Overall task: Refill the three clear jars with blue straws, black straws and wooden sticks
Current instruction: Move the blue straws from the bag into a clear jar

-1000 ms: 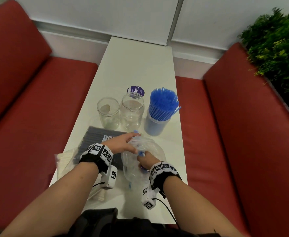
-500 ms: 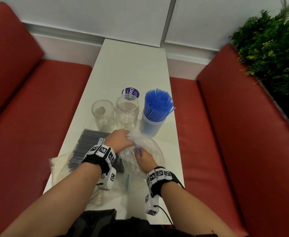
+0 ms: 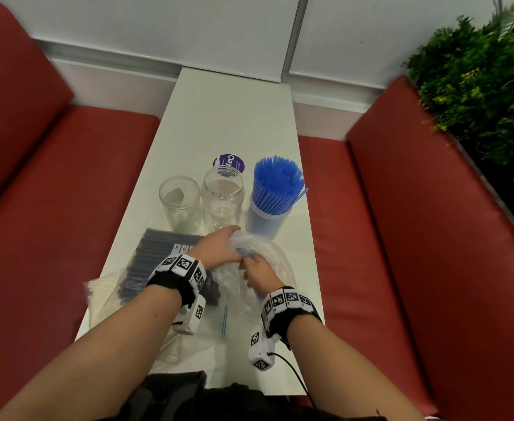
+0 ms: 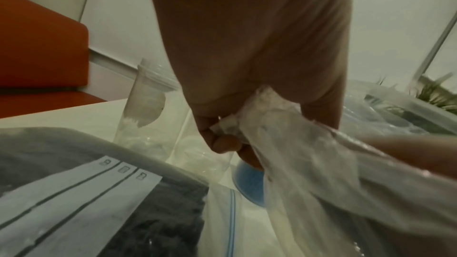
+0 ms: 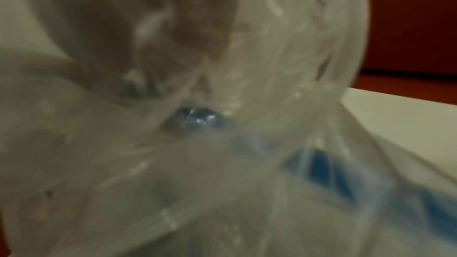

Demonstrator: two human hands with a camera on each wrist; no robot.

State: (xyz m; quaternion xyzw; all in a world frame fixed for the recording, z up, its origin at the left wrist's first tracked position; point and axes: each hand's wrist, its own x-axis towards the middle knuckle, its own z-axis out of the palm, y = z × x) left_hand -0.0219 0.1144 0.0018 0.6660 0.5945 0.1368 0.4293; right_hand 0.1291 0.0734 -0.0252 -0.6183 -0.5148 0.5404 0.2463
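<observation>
While the left hand [image 3: 216,249] pinches the clear plastic bag [image 3: 267,262], the right hand [image 3: 260,273] grips it too. Both hands sit curled over the counter [image 3: 228,123].

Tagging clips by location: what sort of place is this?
Probably a café or restaurant booth: red benches flank a narrow white table, with a jar of blue straws and greenery alongside.

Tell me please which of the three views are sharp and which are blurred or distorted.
Head view: mostly sharp, wide-angle bending at the edges, soft around the left hand and right hand on the clear plastic bag. Left wrist view: dim, hand and bag smeared. Right wrist view: the most blurred, bag film filling the frame.
</observation>
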